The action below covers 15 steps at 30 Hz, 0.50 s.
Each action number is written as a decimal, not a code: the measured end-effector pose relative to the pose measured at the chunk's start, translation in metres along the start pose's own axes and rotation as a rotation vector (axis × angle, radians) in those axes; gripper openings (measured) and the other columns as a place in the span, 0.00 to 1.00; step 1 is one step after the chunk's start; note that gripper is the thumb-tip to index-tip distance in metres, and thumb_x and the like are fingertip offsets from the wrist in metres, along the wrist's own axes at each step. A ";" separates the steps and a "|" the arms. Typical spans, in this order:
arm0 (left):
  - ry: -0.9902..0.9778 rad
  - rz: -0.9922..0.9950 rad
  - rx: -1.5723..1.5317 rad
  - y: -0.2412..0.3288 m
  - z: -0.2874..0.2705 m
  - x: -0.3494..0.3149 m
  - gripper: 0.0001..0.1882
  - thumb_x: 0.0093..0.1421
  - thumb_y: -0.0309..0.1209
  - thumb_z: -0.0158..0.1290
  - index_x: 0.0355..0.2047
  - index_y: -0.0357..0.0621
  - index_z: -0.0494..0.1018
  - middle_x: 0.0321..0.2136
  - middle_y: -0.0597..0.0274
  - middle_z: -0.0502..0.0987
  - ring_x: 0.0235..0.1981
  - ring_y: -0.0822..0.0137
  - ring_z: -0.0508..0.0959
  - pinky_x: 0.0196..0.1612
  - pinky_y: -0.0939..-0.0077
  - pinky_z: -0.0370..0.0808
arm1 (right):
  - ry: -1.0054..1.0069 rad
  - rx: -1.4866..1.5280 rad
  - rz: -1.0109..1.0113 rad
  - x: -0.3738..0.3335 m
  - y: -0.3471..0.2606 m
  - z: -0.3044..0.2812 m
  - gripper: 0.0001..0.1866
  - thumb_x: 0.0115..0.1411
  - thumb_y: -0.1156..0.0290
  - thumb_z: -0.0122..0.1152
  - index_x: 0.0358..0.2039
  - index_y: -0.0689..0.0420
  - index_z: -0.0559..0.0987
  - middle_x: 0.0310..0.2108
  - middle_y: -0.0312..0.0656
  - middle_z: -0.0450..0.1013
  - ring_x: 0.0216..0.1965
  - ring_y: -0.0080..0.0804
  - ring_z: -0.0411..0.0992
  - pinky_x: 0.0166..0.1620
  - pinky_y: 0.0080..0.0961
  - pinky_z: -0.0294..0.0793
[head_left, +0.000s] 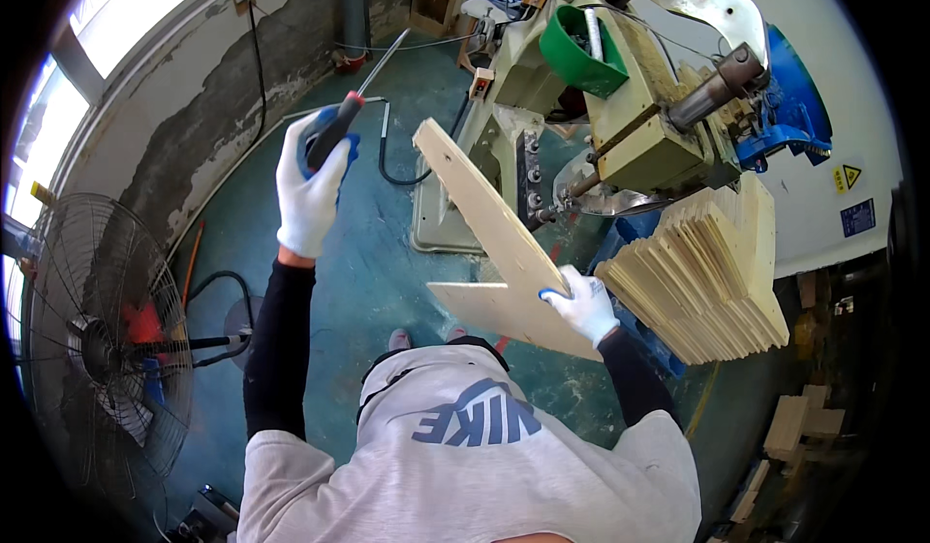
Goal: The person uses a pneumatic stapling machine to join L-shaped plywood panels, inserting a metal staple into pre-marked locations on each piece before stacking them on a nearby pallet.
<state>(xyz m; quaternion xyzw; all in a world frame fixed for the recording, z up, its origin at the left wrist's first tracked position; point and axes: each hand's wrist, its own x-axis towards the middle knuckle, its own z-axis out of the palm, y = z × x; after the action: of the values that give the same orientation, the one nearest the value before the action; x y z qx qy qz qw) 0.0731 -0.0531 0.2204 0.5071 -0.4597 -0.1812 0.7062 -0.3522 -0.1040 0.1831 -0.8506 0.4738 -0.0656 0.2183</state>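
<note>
My left hand (308,194), in a white glove with blue fingertips, is closed around the black and red handle of a screwdriver (332,139). Its metal shaft points up and away from me. My right hand (586,309), gloved the same way, grips the edge of a pale V-shaped plywood piece (489,228) with the thumb on top. One arm of the plywood reaches up toward the machine, the other spreads to the left. Whether it is one sheet or more, I cannot tell. The screwdriver is apart from the wood.
A cream-coloured machine (635,146) with a green bin (572,51) stands ahead to the right. Beside my right hand is a stack of similar plywood pieces (693,272). A wire-caged fan (102,349) stands at left. A black cable (383,151) crosses the floor; wood offcuts (799,422) lie lower right.
</note>
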 end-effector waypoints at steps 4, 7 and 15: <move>-0.032 0.455 0.249 0.023 0.098 0.092 0.14 0.64 0.23 0.57 0.49 0.36 0.75 0.48 0.59 0.73 0.47 0.70 0.76 0.51 0.76 0.72 | -0.014 0.009 0.134 -0.045 0.043 0.020 0.19 0.59 0.54 0.66 0.37 0.57 0.75 0.28 0.57 0.77 0.33 0.58 0.77 0.35 0.50 0.74; -0.017 0.655 0.432 0.048 0.178 0.134 0.16 0.59 0.28 0.60 0.47 0.41 0.76 0.45 0.49 0.73 0.47 0.52 0.74 0.53 0.64 0.73 | 0.006 0.014 0.211 -0.078 0.075 0.027 0.19 0.57 0.54 0.67 0.34 0.57 0.73 0.26 0.56 0.76 0.33 0.59 0.76 0.35 0.51 0.73; -0.276 0.424 1.032 0.065 0.272 0.160 0.21 0.67 0.48 0.46 0.47 0.50 0.80 0.45 0.48 0.79 0.50 0.45 0.78 0.56 0.57 0.72 | -0.061 0.112 0.360 -0.124 0.144 0.021 0.20 0.54 0.56 0.70 0.32 0.58 0.74 0.24 0.54 0.75 0.30 0.57 0.76 0.33 0.48 0.72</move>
<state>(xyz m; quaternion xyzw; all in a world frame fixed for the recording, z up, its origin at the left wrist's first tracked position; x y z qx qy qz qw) -0.0851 -0.2911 0.3693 0.6543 -0.6683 0.1476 0.3217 -0.5240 -0.0597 0.1134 -0.7400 0.6072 -0.0258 0.2880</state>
